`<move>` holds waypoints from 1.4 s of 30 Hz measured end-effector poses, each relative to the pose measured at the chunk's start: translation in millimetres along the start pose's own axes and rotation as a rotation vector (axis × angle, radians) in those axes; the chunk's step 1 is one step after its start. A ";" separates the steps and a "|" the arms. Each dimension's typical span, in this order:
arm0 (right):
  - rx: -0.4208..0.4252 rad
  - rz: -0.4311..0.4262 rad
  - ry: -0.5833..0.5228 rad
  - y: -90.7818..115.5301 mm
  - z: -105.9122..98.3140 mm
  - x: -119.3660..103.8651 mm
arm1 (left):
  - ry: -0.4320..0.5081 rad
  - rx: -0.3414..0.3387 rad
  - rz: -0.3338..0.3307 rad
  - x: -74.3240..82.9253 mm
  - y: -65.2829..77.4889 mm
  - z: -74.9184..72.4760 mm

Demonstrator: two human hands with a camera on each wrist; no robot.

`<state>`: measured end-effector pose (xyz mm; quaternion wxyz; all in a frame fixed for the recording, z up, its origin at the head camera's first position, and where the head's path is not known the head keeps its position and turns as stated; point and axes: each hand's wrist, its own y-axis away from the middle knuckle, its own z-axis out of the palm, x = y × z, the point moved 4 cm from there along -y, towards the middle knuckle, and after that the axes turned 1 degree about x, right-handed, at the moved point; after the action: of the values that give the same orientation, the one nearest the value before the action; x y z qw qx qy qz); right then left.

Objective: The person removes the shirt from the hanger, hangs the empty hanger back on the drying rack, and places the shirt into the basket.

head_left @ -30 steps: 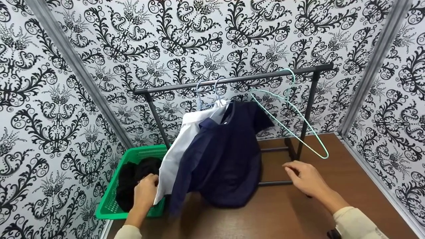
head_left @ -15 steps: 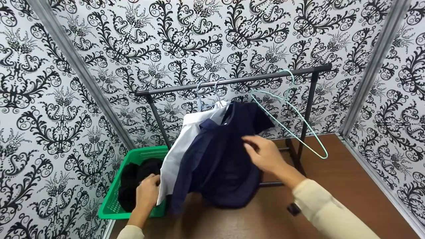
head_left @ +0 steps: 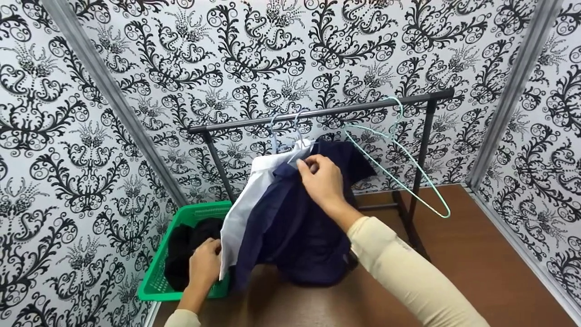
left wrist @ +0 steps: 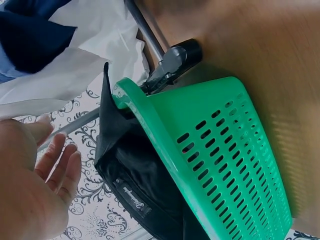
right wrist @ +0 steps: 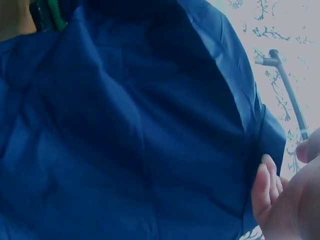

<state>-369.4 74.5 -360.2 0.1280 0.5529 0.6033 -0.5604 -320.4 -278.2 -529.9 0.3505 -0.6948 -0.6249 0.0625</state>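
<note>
Head view, left to right: a green basket [head_left: 159, 296] of black clothing [head_left: 179, 259]; the left hand [head_left: 204, 263], fingers loosely curved at the edge of a white shirt [head_left: 238, 218], any grip indeterminable; a navy shirt [head_left: 308, 254] hanging from the rail [head_left: 354, 107]; the right hand [head_left: 324, 179] at its neckline, partly spread, holding nothing. The step appears to be adjusting the navy shirt; the next move calls for a light pinch.

Right arm [head_left: 404, 272] is angled in from lower right of the frame; right grip [head_left: 323, 179] is held near centre, fingers bent, thumb set apart. Left grip [head_left: 205, 263] is held lower left, fingers loosely bent.
</note>
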 end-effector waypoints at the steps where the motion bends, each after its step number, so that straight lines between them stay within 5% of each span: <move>1: 0.005 0.009 0.028 0.6 2.8 -2.3 | 0.002 0.011 0.005 0.1 0.7 -0.6; 7: -0.015 0.019 0.193 -1.1 19.3 -12.2 | 0.007 0.037 0.008 1.5 3.1 -2.3; 16: -0.071 0.149 0.280 -19.1 29.0 0.2 | 0.092 0.091 -0.066 3.7 -6.1 -6.9; 26: -0.046 0.059 0.270 -22.0 4.4 6.0 | 0.139 0.021 -0.131 -3.3 7.1 -3.8; 42: -0.044 -0.005 0.324 -18.8 -52.4 18.0 | 0.137 0.015 -0.112 1.6 15.3 4.7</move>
<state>-366.7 131.2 -346.4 0.0398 0.6316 0.6294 -0.4509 -309.9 -274.5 -541.5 0.4005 -0.6588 -0.6369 -0.0005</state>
